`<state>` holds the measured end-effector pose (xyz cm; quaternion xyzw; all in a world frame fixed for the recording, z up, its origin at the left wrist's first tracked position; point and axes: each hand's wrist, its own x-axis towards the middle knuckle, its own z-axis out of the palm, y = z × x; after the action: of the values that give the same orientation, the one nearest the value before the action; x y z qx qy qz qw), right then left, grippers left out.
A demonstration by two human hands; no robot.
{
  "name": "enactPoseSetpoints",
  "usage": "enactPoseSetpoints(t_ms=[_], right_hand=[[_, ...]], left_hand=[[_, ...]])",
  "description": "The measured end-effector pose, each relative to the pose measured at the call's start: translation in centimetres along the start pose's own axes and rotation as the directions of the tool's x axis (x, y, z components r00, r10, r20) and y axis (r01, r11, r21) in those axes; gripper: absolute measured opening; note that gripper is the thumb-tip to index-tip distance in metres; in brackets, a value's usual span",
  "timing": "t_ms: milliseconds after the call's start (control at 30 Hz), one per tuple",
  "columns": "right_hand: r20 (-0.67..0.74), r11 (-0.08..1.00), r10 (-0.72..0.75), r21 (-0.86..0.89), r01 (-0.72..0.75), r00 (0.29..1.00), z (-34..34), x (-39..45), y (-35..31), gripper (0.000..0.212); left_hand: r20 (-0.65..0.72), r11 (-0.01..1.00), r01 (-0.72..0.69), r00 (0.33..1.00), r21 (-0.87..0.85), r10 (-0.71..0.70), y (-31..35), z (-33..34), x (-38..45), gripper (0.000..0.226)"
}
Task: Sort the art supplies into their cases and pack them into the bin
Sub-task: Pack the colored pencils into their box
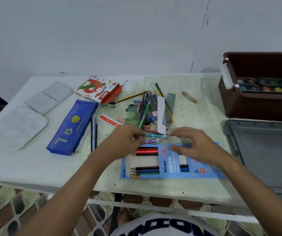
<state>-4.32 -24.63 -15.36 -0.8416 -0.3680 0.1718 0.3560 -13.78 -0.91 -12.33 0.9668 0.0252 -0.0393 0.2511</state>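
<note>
A light-blue coloured-pencil case [169,167] lies flat near the table's front edge, several pencils showing in its window. My left hand [124,142] hovers over its upper left corner with curled fingers; motion blur hides whether it holds anything. My right hand [193,143] hovers over the case's top edge, fingers spread and relaxed. A loose pile of pencils, pens and crayons [148,111] lies just beyond both hands. A blue zip pencil pouch [72,128] and an oil-pastels box [101,91] lie to the left. The brown bin [259,106] at the right holds a watercolour paint set [266,86].
A grey bin lid [264,154] lies at the right front. Clear plastic palettes [17,126] and a clear lid [49,97] sit at the left. A lone crayon [189,97] lies near the bin. Two brushes [93,133] lie beside the pouch.
</note>
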Motion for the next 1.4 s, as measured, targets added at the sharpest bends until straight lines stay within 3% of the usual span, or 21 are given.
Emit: enactPoseSetpoints(t_ms=[100, 200, 300, 433, 533, 633, 700, 733, 800, 933, 1100, 1267, 1400], right_hand=[[-0.178, 1.0, 0.003, -0.023, -0.008, 0.984, -1.0, 4.0, 0.2, 0.03], [-0.235, 0.988, -0.035, -0.155, -0.002, 0.971, -1.1, 8.4, 0.5, 0.027], [-0.168, 0.962, 0.01, -0.266, -0.055, 0.986, -0.6, 10.5, 1.1, 0.032], [-0.14, 0.917, 0.109, -0.368, -0.154, 0.984, -0.6, 9.8, 2.3, 0.036], [-0.131, 0.901, 0.175, -0.379, -0.213, 0.976, -1.4, 9.7, 3.0, 0.035], [-0.21, 0.913, 0.164, -0.338, -0.229, 0.964, -1.8, 11.0, 3.2, 0.027], [-0.256, 0.928, 0.151, -0.295, -0.226, 0.955, -1.9, 12.3, 2.6, 0.021], [-0.251, 0.934, 0.17, -0.266, -0.237, 0.953, -1.9, 12.8, 2.2, 0.02], [-0.204, 0.936, 0.243, -0.208, -0.285, 0.948, -1.9, 13.8, 1.4, 0.021], [-0.159, 0.906, 0.331, -0.221, -0.36, 0.93, -2.1, 14.6, 0.8, 0.026], [-0.124, 0.865, 0.415, -0.252, -0.433, 0.901, -3.0, 15.1, 1.2, 0.017], [-0.106, 0.834, 0.481, -0.251, -0.492, 0.87, -3.0, 15.3, 1.2, 0.034], [-0.104, 0.834, 0.465, -0.283, -0.475, 0.879, -2.8, 14.9, 0.5, 0.037]], left_hand=[[-0.086, 0.994, -0.014, 0.996, 0.111, 0.024, -1.0, -0.7, 5.2, 0.039], [0.01, 0.934, -0.118, 0.992, 0.336, 0.122, -1.1, 0.1, 10.6, 0.05], [0.147, 0.862, -0.195, 0.979, 0.467, 0.142, -0.7, 1.1, 13.2, 0.05], [0.156, 0.893, -0.233, 0.97, 0.386, 0.186, -2.3, 1.5, 12.3, 0.049], [0.169, 0.951, -0.22, 0.968, 0.216, 0.185, -3.6, 1.0, 10.8, 0.049], [-0.05, 0.984, -0.176, 0.983, -0.02, 0.175, -4.4, 0.2, 10.6, 0.044], [-0.237, 0.994, -0.04, 0.971, -0.098, 0.016, -5.1, -0.7, 11.7, 0.042], [-0.266, 0.993, 0.049, 0.961, -0.109, -0.076, -5.5, -1.2, 12.4, 0.039], [-0.203, 0.98, 0.181, 0.96, -0.083, -0.194, -5.9, -1.9, 13.6, 0.032], [-0.078, 0.958, 0.27, 0.957, -0.094, -0.278, -5.4, -2.0, 14.6, 0.034], [-0.005, 0.948, 0.312, 0.95, -0.069, -0.313, -4.9, -2.0, 15.5, 0.037], [0.067, 0.927, 0.374, 0.925, 0.021, -0.374, -3.9, -2.3, 15.7, 0.042], [0.067, 0.929, 0.338, 0.934, 0.147, -0.351, -2.8, -2.2, 15.6, 0.039]])
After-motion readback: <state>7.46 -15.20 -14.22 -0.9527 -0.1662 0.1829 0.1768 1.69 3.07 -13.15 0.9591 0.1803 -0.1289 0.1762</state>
